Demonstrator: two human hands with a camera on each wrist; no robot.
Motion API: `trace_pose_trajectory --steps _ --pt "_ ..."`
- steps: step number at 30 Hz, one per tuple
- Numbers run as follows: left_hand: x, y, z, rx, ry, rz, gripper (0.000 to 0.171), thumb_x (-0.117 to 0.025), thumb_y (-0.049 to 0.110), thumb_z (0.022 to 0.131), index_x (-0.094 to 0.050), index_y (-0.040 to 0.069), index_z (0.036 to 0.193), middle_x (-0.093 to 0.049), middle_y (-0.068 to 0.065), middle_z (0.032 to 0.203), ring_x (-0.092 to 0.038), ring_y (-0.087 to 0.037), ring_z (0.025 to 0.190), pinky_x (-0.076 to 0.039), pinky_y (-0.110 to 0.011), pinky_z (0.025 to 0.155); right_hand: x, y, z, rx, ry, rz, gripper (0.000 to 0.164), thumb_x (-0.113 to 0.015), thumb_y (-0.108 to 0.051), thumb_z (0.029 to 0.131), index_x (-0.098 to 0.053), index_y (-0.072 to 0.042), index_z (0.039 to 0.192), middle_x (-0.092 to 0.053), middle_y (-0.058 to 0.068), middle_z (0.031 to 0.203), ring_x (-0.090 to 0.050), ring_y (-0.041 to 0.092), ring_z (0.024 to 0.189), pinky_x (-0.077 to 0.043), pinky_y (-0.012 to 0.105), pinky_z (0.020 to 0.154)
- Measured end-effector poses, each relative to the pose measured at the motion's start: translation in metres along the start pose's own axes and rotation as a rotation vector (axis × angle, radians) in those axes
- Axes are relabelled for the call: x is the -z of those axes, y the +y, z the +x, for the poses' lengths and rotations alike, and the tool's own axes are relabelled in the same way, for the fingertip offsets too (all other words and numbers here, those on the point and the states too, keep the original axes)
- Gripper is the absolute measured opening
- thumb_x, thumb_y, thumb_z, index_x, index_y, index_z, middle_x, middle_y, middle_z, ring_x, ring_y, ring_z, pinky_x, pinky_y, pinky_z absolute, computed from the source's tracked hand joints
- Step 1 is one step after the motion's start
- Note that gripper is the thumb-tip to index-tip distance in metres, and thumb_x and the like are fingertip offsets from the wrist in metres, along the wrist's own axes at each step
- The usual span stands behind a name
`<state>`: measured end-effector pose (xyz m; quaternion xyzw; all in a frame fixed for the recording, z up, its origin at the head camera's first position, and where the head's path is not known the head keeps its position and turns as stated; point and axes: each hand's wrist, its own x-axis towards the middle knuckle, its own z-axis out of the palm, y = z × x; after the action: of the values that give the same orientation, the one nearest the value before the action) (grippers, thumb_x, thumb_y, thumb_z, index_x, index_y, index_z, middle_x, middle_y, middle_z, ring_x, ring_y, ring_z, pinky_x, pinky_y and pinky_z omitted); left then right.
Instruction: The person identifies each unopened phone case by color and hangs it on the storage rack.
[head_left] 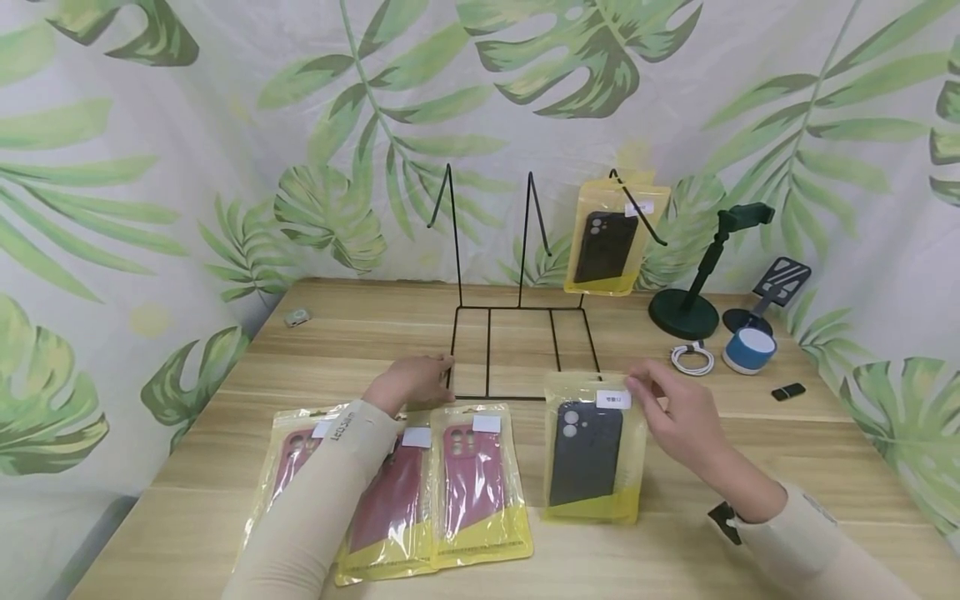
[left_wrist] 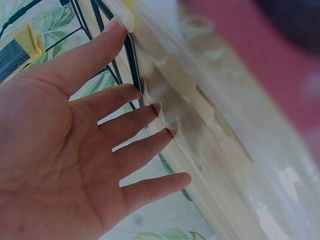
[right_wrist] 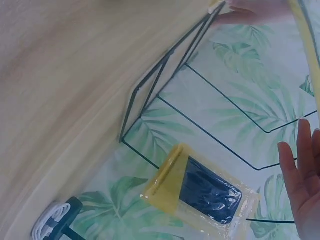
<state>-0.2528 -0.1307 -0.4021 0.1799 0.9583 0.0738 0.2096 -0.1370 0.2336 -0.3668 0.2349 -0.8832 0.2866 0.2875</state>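
My right hand [head_left: 678, 414] pinches the upper right corner of a yellow-edged clear pouch holding a dark phone case [head_left: 592, 458], held upright at the front of a black wire display rack [head_left: 519, 308]. My left hand [head_left: 411, 383] reaches to the rack's front left corner. In the left wrist view its fingers [left_wrist: 135, 120] are spread and nearly straight, fingertips at the tabletop and the rack's wire. Pouches with red phone cases [head_left: 474, 492] lie under and beside the left forearm, which partly hides them. Another pouched dark phone case [head_left: 606, 246] hangs on the rack's right hook.
At the right stand a dark green phone stand [head_left: 684, 312], a small black phone holder [head_left: 780, 282] and a blue-white round speaker [head_left: 750, 350]. A coiled white cable [head_left: 692, 358] and a black USB stick [head_left: 788, 392] lie near them. A small grey object [head_left: 297, 317] sits back left.
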Motion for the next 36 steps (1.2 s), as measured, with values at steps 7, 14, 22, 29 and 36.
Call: trace_pose_trajectory --steps 7,14,22,29,36 --pt "-0.001 0.001 -0.002 0.010 -0.005 -0.031 0.073 -0.065 0.037 0.095 -0.032 0.011 0.155 -0.027 -0.014 0.163 -0.032 -0.040 0.147 -0.029 -0.056 0.119 0.012 0.000 0.011 0.079 0.153 0.041 0.016 -0.066 0.013 0.081 -0.065 0.000 0.090 -0.066 0.006 0.079 -0.053 0.003 0.069 -0.043 0.007 0.067" --pt "-0.002 0.000 0.000 0.011 0.002 -0.031 0.074 -0.064 0.038 0.095 -0.032 0.012 0.156 -0.027 -0.014 0.163 -0.032 -0.039 0.147 -0.029 -0.056 0.119 0.029 0.010 0.048 0.066 0.353 0.129 0.006 -0.061 0.014 0.086 -0.063 0.010 0.090 -0.063 0.014 0.077 -0.046 -0.009 0.071 -0.039 0.004 0.066" --pt "-0.001 0.000 0.001 0.013 0.001 -0.044 0.074 -0.064 0.037 0.095 -0.032 0.011 0.156 -0.027 -0.014 0.163 -0.031 -0.039 0.147 -0.028 -0.056 0.119 0.042 0.023 0.085 0.022 0.480 0.134 0.011 -0.059 0.001 0.093 -0.061 0.012 0.092 -0.049 -0.016 0.080 -0.041 -0.007 0.067 -0.032 0.010 0.062" --pt "0.000 0.000 -0.001 0.010 0.001 -0.037 0.074 -0.065 0.037 0.095 -0.032 0.011 0.156 -0.028 -0.014 0.163 -0.033 -0.038 0.147 -0.030 -0.055 0.119 0.047 0.032 0.103 -0.060 0.481 0.108 0.020 -0.055 -0.011 0.098 -0.060 0.009 0.095 -0.044 -0.023 0.075 -0.038 -0.002 0.064 -0.029 0.015 0.059" --pt "-0.001 0.000 0.000 0.013 -0.002 -0.030 0.075 -0.066 0.037 0.095 -0.032 0.011 0.156 -0.029 -0.013 0.162 -0.034 -0.038 0.146 -0.031 -0.054 0.119 0.045 0.043 0.115 -0.061 0.444 0.058 0.022 -0.053 -0.012 0.100 -0.060 0.009 0.098 -0.048 -0.015 0.076 -0.038 -0.005 0.065 -0.030 0.015 0.059"
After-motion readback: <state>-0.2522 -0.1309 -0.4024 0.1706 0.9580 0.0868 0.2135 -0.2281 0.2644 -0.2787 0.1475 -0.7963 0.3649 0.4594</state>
